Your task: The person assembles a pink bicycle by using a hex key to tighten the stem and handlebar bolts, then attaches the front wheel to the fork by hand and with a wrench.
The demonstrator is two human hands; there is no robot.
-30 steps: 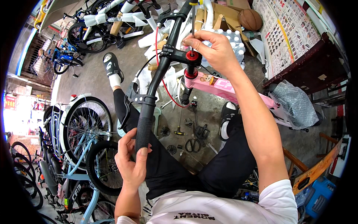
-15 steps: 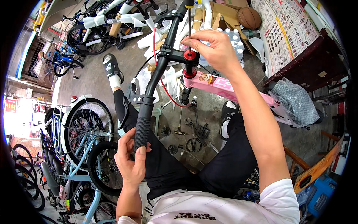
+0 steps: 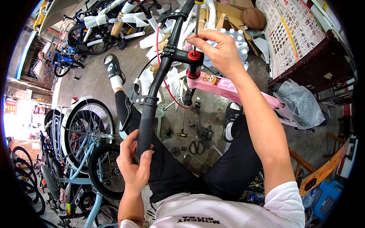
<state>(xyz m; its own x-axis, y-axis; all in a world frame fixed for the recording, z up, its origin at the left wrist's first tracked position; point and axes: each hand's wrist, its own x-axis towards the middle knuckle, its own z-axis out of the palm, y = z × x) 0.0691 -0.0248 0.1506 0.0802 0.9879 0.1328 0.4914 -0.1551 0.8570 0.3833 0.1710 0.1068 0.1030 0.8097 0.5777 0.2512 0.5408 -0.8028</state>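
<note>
My left hand (image 3: 134,163) is curled round the lower end of a black rubber handlebar grip (image 3: 145,131), thumb on the near side. My right hand (image 3: 218,49) pinches the thin metal shaft of a T-handle hex key (image 3: 196,28), which has yellow at its top edge. The shaft's lower end meets the red headset cap (image 3: 194,55) on the black stem. The black handlebar (image 3: 165,64) carries a brake lever (image 3: 134,92) and a red cable. Below the stem runs a pink bicycle frame (image 3: 232,89), wrapped in bubble wrap at its far end.
Between my feet lie a T-handle tool (image 3: 183,134), scissors (image 3: 197,147), a pedal (image 3: 206,133) and small parts. Bicycles (image 3: 89,135) crowd the left. Bottles (image 3: 238,41), cardboard and a basketball (image 3: 254,18) are at the back. A wooden stool (image 3: 317,171) and blue case (image 3: 329,197) stand right.
The hex key's upper end has tilted slightly to the right, and my right fingers have shifted a little along with it. My left hand stays on the grip, which has moved barely.
</note>
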